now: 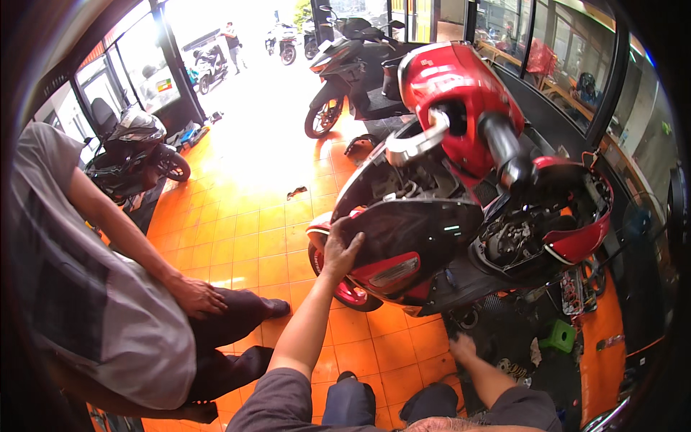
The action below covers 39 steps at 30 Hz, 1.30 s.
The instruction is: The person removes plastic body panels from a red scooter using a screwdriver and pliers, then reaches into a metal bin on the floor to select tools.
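Left hand point(342, 252) is where I start: my fingers are spread and curled over the near-left edge of the black side panel point(414, 234) on the red scooter point(461, 108), gripping the rim of it without closing into a fist. That scooter lies tipped over toward me on the orange tiled floor point(245, 237), its pink-rimmed wheel point(353, 291) low at the near left and its opened body to the right. My right hand point(462, 347) is down flat and open on the dark mat point(518, 338) near the scooter's underside, holding nothing that I can see. I judge the panel to be a thin moulded plastic shell: light, a little springy, glossy and so likely slick under bare fingers, and liable to crack at its clips if bent hard; the edge where my left hand sits, with a second hold farther along the rim, looks the safest place to take it. The scooter itself I judge heavy and awkward, best steadied by its frame or the grey grab rail point(417, 140), not by the bodywork. A small green stool point(559, 335) stands on the mat to the right. As for signs, a small square sticker with green and red patches point(165, 86) sits on the glass at the far left; I see no packages. Another person in a grey shirt point(72, 288) sits at my left, one hand on a knee, and other motorbikes point(345, 65) are parked far off.
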Each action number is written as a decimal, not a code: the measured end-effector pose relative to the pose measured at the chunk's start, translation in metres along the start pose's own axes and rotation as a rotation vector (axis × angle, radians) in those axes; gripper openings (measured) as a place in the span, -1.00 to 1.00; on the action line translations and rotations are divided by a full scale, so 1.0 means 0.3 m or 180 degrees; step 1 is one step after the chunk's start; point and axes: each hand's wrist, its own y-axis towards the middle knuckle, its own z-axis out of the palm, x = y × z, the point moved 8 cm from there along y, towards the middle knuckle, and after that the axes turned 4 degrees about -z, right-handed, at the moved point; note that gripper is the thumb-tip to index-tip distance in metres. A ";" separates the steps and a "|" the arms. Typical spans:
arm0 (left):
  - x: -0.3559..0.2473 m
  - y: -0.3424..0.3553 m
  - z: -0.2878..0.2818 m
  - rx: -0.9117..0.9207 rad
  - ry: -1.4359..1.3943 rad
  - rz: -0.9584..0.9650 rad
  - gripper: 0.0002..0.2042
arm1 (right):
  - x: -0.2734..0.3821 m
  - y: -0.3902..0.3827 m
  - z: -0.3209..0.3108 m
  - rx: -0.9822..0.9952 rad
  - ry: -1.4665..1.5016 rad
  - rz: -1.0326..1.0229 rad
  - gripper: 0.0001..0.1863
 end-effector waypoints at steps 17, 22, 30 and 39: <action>0.117 -0.885 0.012 0.1961 0.0899 -0.2638 -0.35 | 1.426 -0.641 -1.949 -0.3011 0.0515 -0.1270 -0.43; 0.231 -1.006 -0.181 0.1908 0.0794 -0.3615 -0.44 | 1.308 -0.678 -1.854 -0.3081 0.0405 -0.1550 -0.43; 0.319 -0.454 -0.354 0.0721 0.0462 -0.2919 -0.60 | 0.694 -0.655 -1.764 -0.2794 0.1767 -0.0875 -0.47; 0.278 0.040 -0.340 0.0207 -0.0158 -0.3378 -0.58 | 0.521 -0.555 -1.736 -0.2488 0.2471 -0.0726 -0.28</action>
